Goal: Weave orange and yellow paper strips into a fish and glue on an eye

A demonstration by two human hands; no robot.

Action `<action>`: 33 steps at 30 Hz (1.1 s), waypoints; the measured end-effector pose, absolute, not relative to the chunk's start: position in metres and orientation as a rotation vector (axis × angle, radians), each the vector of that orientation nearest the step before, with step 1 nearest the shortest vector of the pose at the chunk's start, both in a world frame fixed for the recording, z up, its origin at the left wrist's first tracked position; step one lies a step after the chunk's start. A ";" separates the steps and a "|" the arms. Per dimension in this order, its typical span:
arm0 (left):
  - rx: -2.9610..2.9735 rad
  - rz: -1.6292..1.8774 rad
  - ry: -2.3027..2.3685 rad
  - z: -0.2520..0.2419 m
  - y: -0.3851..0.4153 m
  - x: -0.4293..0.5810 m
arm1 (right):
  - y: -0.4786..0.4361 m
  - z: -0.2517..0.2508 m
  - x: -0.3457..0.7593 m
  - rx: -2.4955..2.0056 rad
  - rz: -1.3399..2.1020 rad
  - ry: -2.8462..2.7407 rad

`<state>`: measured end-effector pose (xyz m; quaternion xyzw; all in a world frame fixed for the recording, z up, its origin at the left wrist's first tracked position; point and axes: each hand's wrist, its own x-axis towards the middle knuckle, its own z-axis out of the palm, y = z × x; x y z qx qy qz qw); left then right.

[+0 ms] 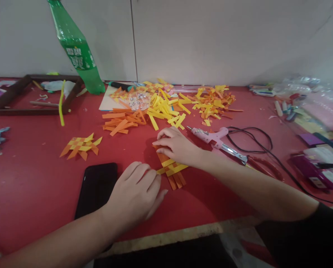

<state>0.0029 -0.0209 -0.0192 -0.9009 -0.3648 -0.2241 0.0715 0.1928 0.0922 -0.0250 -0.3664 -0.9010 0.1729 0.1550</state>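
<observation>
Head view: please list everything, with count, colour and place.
Bottle: one, green, back left
Frame: one, brown, left
Phone: one, black, front left
Weave: one, orange-yellow, front centre
Other weaves: several, orange-yellow, left and back
Strips: many, orange-yellow, back centre
Scraps: many, orange-yellow, back right
Glue gun: one, pink, right
Scissors: one, red handles, right
Cable: one, black, right
Wall: one, grey, back
Table: one, red, below
Clutter: uncountable, mixed, sides, back
Left hand: one, bare, beside phone
Right hand: one, bare, touching weave
</observation>
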 end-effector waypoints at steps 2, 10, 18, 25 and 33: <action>-2.720 -0.669 -1.099 -0.018 -0.020 0.003 | 0.090 -0.023 0.194 -1.000 0.508 -2.551; -2.787 -0.733 -1.124 -0.021 -0.019 0.001 | 0.076 -0.011 0.192 -0.909 0.623 -2.473; -2.986 -0.872 -1.418 -0.023 -0.009 -0.004 | 0.060 -0.013 0.211 -0.961 0.841 -2.300; -3.056 -0.786 -1.612 -0.004 -0.028 -0.006 | 0.049 -0.021 0.226 -0.722 0.668 -2.461; -3.053 -0.669 -1.466 0.010 0.003 -0.008 | 0.048 -0.030 0.227 -0.679 0.651 -2.470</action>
